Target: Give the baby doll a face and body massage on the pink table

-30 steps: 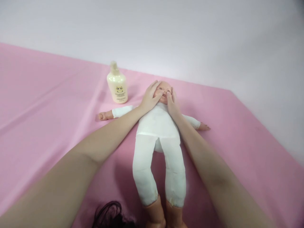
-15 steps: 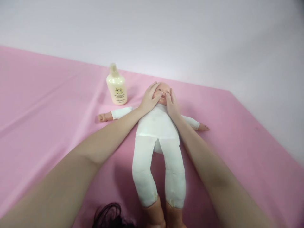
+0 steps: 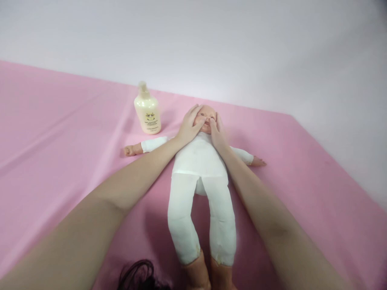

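Observation:
A baby doll [image 3: 199,155] with a soft white body lies on its back, its feet towards me and its arms spread out. On the left side of its head rests my left hand [image 3: 191,124], fingers curved along the cheek and temple. My right hand [image 3: 219,129] cups the opposite cheek. Both thumbs lie across the doll's face beside the nose and mouth, with their tips close together. Between them the two hands hold the head, and their palms hide its sides.
A cream-coloured pump bottle [image 3: 148,112] with a printed label stands upright beyond the doll's outstretched arm at left. Pink cloth [image 3: 272,137] covers the table under everything. Dark hair [image 3: 140,276] shows at the bottom edge, and a pale wall [image 3: 193,48] rises behind.

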Demonstrator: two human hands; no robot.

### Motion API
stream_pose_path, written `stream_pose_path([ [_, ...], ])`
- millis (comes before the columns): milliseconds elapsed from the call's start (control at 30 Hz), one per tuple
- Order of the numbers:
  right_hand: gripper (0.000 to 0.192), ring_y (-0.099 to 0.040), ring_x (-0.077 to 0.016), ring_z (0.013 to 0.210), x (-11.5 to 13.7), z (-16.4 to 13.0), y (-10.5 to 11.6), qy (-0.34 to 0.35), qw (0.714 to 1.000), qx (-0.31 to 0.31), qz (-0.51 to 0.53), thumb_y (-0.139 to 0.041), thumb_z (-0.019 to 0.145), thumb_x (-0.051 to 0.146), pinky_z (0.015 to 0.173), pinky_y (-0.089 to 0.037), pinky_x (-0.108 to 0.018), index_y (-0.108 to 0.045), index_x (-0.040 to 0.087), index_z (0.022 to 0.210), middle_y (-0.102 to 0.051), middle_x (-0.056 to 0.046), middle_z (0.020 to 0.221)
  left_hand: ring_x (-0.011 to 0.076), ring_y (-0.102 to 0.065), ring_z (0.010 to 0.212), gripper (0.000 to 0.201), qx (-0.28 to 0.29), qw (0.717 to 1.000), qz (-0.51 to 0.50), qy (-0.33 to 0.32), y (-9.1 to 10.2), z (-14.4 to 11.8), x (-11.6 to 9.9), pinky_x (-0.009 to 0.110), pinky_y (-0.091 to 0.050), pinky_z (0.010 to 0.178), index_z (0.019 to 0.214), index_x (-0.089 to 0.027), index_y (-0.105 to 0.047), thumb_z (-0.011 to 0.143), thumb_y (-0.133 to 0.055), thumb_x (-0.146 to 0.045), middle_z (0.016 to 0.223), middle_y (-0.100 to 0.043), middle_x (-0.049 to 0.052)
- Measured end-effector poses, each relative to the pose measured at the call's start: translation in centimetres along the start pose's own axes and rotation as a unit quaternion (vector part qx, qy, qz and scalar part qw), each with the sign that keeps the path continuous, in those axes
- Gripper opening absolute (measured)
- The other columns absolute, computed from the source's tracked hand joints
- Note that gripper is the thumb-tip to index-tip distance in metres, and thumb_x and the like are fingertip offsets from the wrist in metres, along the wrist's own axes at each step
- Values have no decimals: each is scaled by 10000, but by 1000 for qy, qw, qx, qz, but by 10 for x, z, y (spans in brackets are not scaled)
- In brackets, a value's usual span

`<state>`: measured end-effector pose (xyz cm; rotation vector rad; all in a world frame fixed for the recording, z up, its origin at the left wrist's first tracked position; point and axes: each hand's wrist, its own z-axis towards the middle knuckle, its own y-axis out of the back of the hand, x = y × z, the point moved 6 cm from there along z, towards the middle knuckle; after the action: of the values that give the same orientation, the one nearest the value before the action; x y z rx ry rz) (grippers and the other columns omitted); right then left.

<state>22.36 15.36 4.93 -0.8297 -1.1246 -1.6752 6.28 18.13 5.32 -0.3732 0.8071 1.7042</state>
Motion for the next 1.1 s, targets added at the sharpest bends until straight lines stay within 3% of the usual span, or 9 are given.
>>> stream_pose_path([
  [167,932,-256,-255,1621,1,0,0,5,1000,0,-2,-428,925,816,1348,-167,-498,-273,268,1663,-300,-46,1739,299,-418,1538,696,2,1000,-4,1,1,0,-3,517,-278,1310,1521,-266,-482,981,-479,-705,1638,-448,139],
  [567,1009,-248,-252,1624,2,-1,-1,1,1000,-2,3,-426,905,839,1350,-171,-453,-270,190,1662,-274,-90,1745,294,-395,1552,742,6,1000,-3,14,1,0,-3,497,-261,1316,1528,-230,-475,976,-461,-725,1643,-436,155],
  [1000,947,-255,-254,1624,-1,0,0,4,1000,-3,-8,-418,927,827,1350,-177,-470,-275,251,1664,-281,-56,1746,288,-406,1547,694,4,1000,-3,6,2,-1,-4,496,-279,1313,1521,-261,-481,987,-466,-704,1640,-443,139],
  [1100,972,-251,-246,1625,0,-1,1,2,1000,-4,-6,-429,932,812,1350,-179,-446,-270,194,1666,-271,-87,1747,291,-407,1546,696,3,1000,-2,5,1,0,-3,499,-277,1313,1522,-264,-479,985,-468,-706,1643,-441,137],
])
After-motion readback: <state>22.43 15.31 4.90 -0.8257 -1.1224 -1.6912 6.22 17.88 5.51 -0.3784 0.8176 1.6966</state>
